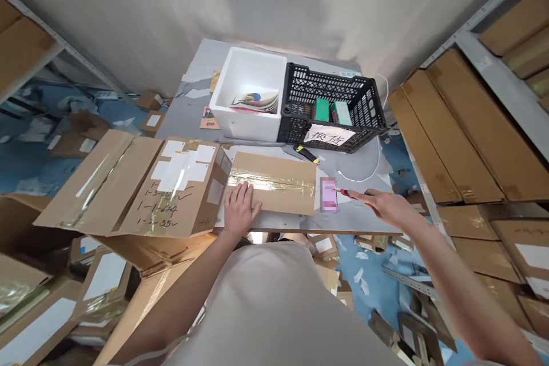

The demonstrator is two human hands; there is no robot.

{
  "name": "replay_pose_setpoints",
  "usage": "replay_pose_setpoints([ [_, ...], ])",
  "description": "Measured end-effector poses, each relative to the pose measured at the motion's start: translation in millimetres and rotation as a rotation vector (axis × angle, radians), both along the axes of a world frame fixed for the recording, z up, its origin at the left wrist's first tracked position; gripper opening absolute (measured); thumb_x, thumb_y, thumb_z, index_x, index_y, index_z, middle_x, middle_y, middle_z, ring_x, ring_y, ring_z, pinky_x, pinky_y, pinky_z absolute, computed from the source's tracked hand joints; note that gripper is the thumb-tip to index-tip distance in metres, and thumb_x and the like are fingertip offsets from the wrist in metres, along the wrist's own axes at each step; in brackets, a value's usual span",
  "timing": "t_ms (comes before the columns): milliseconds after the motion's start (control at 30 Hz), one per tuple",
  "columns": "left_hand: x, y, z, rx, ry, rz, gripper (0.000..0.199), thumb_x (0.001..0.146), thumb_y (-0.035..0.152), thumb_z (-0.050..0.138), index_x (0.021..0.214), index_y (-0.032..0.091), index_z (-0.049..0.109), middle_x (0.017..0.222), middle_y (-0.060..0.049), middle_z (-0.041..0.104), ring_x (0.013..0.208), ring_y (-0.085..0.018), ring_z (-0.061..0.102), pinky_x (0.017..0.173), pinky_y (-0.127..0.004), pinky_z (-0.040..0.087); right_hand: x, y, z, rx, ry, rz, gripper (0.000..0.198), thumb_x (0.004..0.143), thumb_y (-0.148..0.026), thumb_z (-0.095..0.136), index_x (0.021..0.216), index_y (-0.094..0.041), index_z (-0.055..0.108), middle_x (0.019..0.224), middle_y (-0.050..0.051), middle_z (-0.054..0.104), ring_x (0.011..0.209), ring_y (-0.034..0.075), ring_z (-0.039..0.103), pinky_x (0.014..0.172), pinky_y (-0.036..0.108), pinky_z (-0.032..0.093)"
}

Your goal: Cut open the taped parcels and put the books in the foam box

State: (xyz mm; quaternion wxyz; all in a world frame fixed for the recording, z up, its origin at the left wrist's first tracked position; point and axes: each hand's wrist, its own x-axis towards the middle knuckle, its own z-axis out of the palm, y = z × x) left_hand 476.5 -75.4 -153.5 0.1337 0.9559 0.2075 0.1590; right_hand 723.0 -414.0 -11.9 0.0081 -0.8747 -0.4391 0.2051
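Note:
My left hand (241,206) lies flat on the near left part of a closed cardboard box (283,200), its fingers spread. Clear shiny tape runs along the middle of that box. Over the table's right side, my right hand (381,205) is closed around a slim red-and-black tool (349,193), too small to name surely. The tool's tip points left, over or close to a phone (329,197) with a blurred pinkish screen; whether they touch I cannot tell. Beyond the box lies a black-and-yellow utility knife (306,154).
A white foam box (249,126) with booklets and a black plastic crate (364,134) with small green boxes stand at the back. A carton (171,206) with labels and handwriting sits at the left. Shelves of cartons (484,126) line the right; a white cable (373,171) curls on the table.

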Motion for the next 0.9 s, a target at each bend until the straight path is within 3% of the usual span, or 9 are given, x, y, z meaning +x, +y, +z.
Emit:
replay_pose_setpoints([
  [67, -1.4, 0.0, 1.0, 0.001, 0.003, -0.011, 0.059, 0.086, 0.045, 0.042, 0.137, 0.015, 0.041, 0.141, -0.015, 0.043, 0.131, -0.031, 0.035, 0.107, -0.046, 0.020, -13.3, -11.9, -16.2, 0.213, 0.224, -0.244, 0.053, 0.084, -0.023, 0.045, 0.135, -0.036, 0.044, 0.094, 0.005, 0.066, 0.063, 0.015, 0.058, 0.051, 0.024, 0.039],
  [167, -2.8, -1.1, 5.7, 0.025, 0.017, -0.044, 0.074, 0.080, 0.058, 0.046, 0.138, 0.012, 0.038, 0.142, -0.019, 0.039, 0.133, -0.034, 0.032, 0.107, -0.048, 0.019, -38.3, -8.3, -53.5, 0.509, 0.582, -0.664, 0.061, 0.083, -0.039, 0.050, 0.141, -0.027, 0.036, 0.088, 0.005, 0.066, 0.050, 0.011, 0.052, 0.043, 0.023, 0.040],
  [233, -1.3, -2.1, 10.8, 0.054, 0.033, -0.064, 0.088, 0.072, 0.068, 0.049, 0.138, 0.010, 0.037, 0.144, -0.021, 0.036, 0.133, -0.036, 0.029, 0.108, -0.051, 0.015, -52.3, 4.7, -77.5, 0.670, 0.707, -0.786, 0.067, 0.080, -0.045, 0.055, 0.141, -0.024, 0.037, 0.086, 0.004, 0.064, 0.047, 0.009, 0.050, 0.040, 0.022, 0.039],
  [367, 9.8, -2.4, 23.7, 0.111, 0.095, -0.103, 0.101, 0.063, 0.078, 0.049, 0.138, 0.011, 0.037, 0.147, -0.023, 0.028, 0.136, -0.039, 0.022, 0.108, -0.056, 0.006, -64.6, 28.3, -102.9, 0.814, 0.843, -0.820, 0.070, 0.077, -0.048, 0.059, 0.140, -0.025, 0.039, 0.086, 0.003, 0.063, 0.046, 0.007, 0.050, 0.038, 0.020, 0.041],
  [567, 28.8, 2.2, 33.3, 0.107, 0.176, -0.166, 0.111, 0.056, 0.082, 0.049, 0.139, 0.010, 0.035, 0.147, -0.024, 0.025, 0.137, -0.041, 0.017, 0.107, -0.058, 0.003, -67.9, 30.5, -109.5, 0.859, 0.933, -0.809, 0.069, 0.079, -0.047, 0.059, 0.141, -0.027, 0.037, 0.087, 0.002, 0.063, 0.046, 0.006, 0.052, 0.037, 0.020, 0.042],
  [900, 32.5, 0.6, 27.9, 0.089, 0.241, -0.153, 0.115, 0.055, 0.082, 0.051, 0.141, 0.008, 0.031, 0.148, -0.024, 0.024, 0.137, -0.042, 0.016, 0.107, -0.060, 0.002, -55.8, 31.1, -98.7, 0.723, 0.928, -0.768, 0.066, 0.080, -0.044, 0.059, 0.141, -0.027, 0.037, 0.085, 0.002, 0.063, 0.046, 0.006, 0.051, 0.037, 0.018, 0.042],
])
